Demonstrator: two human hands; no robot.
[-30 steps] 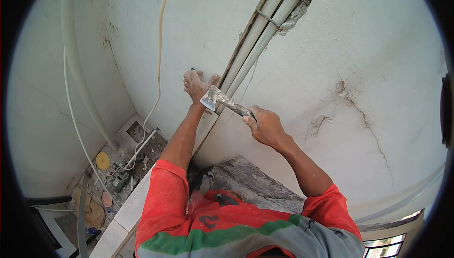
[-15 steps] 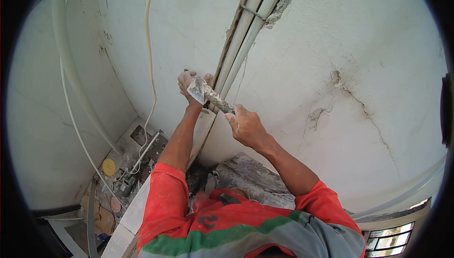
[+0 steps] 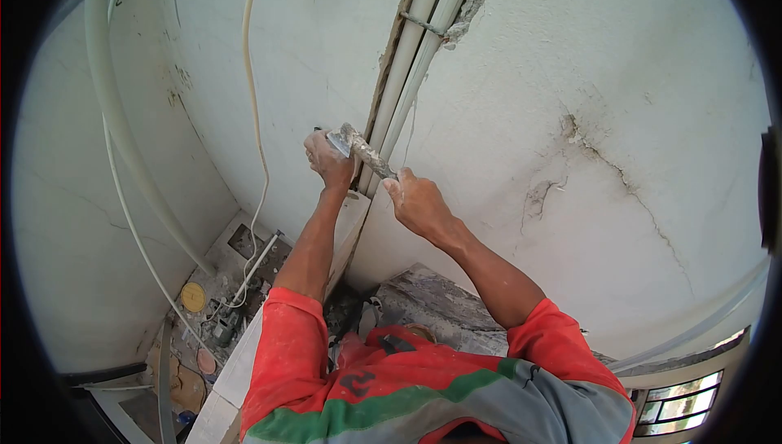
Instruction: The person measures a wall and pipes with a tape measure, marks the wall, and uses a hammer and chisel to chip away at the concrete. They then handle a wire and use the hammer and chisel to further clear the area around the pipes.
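My right hand (image 3: 419, 202) is wrapped round the handle end of a plaster-crusted tool (image 3: 366, 151) with a flat metal blade. The blade overlaps my left hand (image 3: 327, 157), which is closed against the wall just left of the pipes. A small dark tip shows above its fingers; the rest of what it holds is hidden. Two white pipes (image 3: 414, 61) run up a chiselled channel in the wall, crossed by wire ties. Below my left hand lies the top of a pale block ledge (image 3: 350, 208).
A thick pale hose (image 3: 122, 118) and a thin cord (image 3: 252, 61) hang at the left. Rubble and a yellow round lid (image 3: 193, 296) lie on the floor lower left. The right wall has a long crack (image 3: 627, 183). A barred window (image 3: 680, 405) is at lower right.
The tool's blade has turned to a flatter angle beside my left hand. Both hands have shifted slightly, and the view has moved a little to the right.
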